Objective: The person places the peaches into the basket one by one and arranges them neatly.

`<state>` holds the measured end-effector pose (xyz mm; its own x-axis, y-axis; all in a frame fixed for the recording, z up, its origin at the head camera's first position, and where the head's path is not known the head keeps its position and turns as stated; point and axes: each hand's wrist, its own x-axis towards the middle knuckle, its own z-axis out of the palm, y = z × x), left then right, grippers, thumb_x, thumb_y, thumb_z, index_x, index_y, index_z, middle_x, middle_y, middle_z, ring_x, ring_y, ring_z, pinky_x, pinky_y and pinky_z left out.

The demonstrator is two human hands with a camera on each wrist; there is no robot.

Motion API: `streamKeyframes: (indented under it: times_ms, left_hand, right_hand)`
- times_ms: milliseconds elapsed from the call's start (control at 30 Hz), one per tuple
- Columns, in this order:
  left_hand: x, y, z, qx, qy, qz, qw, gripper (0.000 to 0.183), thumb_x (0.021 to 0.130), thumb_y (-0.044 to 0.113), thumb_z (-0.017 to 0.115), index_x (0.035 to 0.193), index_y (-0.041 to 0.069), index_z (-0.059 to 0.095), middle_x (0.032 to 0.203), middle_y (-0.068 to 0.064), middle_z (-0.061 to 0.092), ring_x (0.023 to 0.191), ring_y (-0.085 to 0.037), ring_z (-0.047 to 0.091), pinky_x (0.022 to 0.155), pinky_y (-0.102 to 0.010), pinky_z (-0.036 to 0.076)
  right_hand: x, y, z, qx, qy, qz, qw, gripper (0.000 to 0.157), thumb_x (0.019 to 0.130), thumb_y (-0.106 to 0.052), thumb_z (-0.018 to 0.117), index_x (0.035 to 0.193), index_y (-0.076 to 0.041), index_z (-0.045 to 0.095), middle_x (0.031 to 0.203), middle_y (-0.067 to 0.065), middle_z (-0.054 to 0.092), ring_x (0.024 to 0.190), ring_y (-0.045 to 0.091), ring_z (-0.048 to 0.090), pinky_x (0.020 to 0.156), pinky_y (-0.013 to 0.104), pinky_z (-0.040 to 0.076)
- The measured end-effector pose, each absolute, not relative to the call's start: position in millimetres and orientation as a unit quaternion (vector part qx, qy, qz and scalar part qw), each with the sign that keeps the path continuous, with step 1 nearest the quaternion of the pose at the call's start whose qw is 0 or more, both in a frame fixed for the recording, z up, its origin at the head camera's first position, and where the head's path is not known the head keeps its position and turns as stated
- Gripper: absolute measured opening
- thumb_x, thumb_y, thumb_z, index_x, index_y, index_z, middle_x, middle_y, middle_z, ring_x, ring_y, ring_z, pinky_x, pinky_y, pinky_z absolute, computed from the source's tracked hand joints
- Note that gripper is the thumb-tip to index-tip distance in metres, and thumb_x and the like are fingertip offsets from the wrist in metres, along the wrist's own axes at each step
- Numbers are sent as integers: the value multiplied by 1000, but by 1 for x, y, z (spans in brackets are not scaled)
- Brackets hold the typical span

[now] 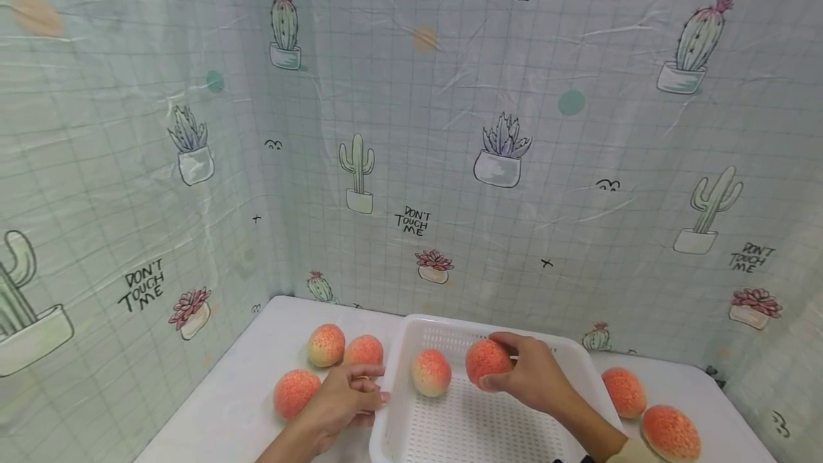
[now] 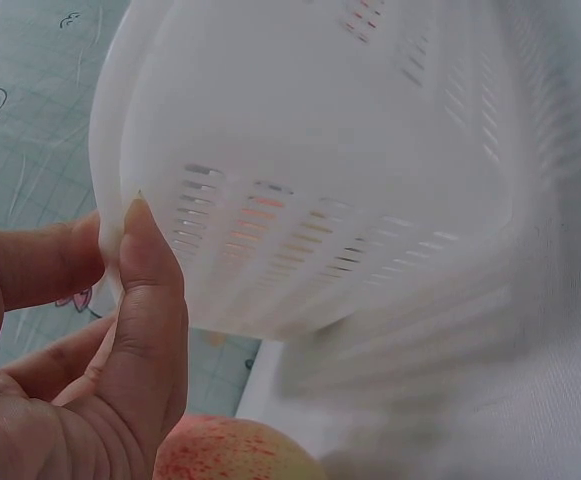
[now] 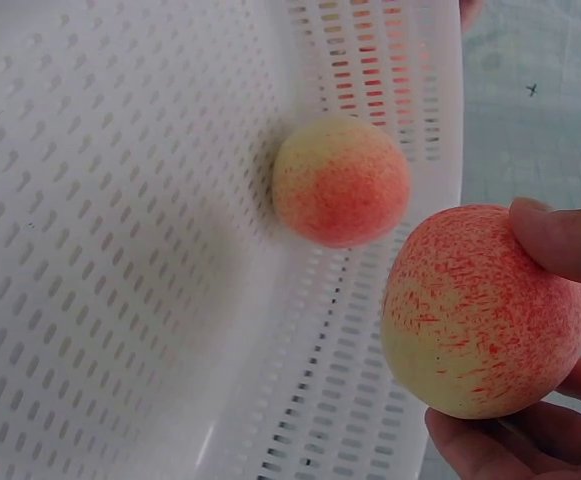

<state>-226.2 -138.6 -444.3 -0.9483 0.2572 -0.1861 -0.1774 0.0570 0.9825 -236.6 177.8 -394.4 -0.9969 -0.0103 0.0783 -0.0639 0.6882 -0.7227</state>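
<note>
My right hand (image 1: 535,376) grips a red-and-yellow peach (image 1: 486,364) over the white slotted plastic basket (image 1: 489,441). In the right wrist view the held peach (image 3: 485,312) sits between the thumb and the fingers beneath it. A second peach (image 1: 431,373) lies inside the basket near its left wall, and shows whole in the right wrist view. My left hand (image 1: 341,400) pinches the basket's left rim; the left wrist view has its thumb (image 2: 148,300) on one face of the rim and fingers behind.
Left of the basket lie three peaches: one (image 1: 326,345) at the back, one (image 1: 364,353) beside the rim, one (image 1: 296,393) near the left wrist. Two more peaches (image 1: 624,391) (image 1: 671,433) lie on the right. A cactus-print sheet (image 1: 411,163) hangs behind the white table (image 1: 212,420).
</note>
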Motion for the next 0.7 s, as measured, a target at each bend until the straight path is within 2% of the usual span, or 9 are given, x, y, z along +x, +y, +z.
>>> streamKeyframes:
  times_ms: [700]
  left_hand:
    - [-227, -138, -443, 8, 720, 675, 159, 60, 87, 4, 81, 140, -6, 56, 82, 4, 64, 73, -10, 63, 63, -26, 55]
  right_hand:
    - [-242, 173, -402, 26, -916, 398, 49, 70, 64, -10, 98, 128, -2, 70, 116, 10, 76, 98, 24, 75, 80, 43, 64]
